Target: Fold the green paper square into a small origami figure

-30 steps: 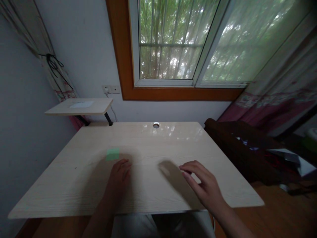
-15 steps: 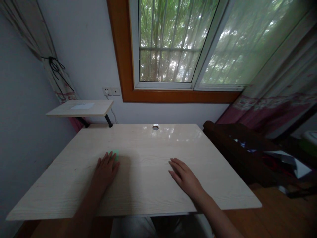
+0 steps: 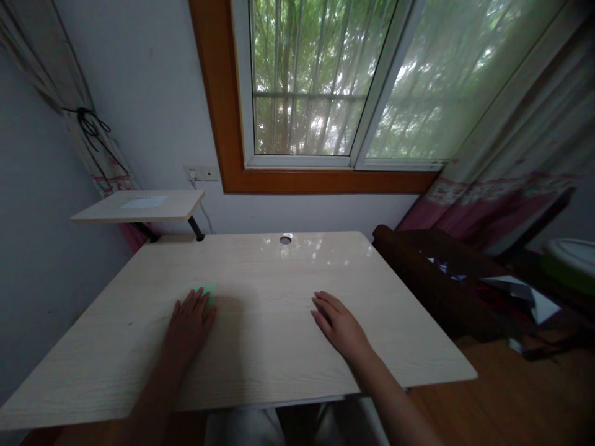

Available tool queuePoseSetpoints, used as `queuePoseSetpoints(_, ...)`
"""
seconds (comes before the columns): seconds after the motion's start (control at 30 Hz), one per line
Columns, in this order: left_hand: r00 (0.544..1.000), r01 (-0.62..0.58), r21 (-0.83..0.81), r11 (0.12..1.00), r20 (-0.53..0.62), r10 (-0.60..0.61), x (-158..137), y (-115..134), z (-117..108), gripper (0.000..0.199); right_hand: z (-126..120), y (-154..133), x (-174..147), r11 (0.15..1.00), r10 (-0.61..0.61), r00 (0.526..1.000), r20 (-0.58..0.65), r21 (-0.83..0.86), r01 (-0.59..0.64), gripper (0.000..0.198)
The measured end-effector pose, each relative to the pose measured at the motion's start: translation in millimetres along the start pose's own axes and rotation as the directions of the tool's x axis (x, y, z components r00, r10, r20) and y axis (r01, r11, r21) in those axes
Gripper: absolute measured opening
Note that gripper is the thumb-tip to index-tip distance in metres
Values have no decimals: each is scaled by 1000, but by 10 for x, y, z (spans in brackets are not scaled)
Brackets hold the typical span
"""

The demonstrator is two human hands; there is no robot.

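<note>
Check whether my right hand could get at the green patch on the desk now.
Probably yes, at least in part: your left hand hides some of the green patch, but its right edge shows, facing your right hand.

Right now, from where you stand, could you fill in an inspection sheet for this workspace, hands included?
Surface: pale wood-grain desk with a round hole near its back edge and a small dark mark at left.
Job's things: green square, partly covered by the left hand.
Clutter: white sheet on the raised shelf; mixed items on the dark brown furniture at right, too dim to name.
Hands: left lies palm down, fingers over the green square; right hand over the desk, thumb apart, nothing seen in it.
Cables: pale cord below the wall outlet.
Surroundings: barred window, patterned curtains.
</note>
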State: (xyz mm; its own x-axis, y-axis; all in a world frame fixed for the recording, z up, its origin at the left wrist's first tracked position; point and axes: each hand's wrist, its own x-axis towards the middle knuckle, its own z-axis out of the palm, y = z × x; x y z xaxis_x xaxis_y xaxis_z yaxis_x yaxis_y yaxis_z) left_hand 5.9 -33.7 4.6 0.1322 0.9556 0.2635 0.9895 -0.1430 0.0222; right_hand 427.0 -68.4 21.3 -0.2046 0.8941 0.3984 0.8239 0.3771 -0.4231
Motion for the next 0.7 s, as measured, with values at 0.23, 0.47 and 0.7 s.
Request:
queuePoseSetpoints(0.23,999,2,-19,1000,-48,-3,15,25,-27,52,-9,9,-14,999,12,1000,-16,44,-11,33)
queuePoseSetpoints(0.47,998,0,-58,998,-63,-4,12,37,-32,50,25,55,-18,996,27,999,-39,82,-23,31)
queuePoseSetpoints(0.7,999,-8,-34,999,-46,7,36,24,-9,49,21,64,-11,996,25,998,-49,84,-21,30)
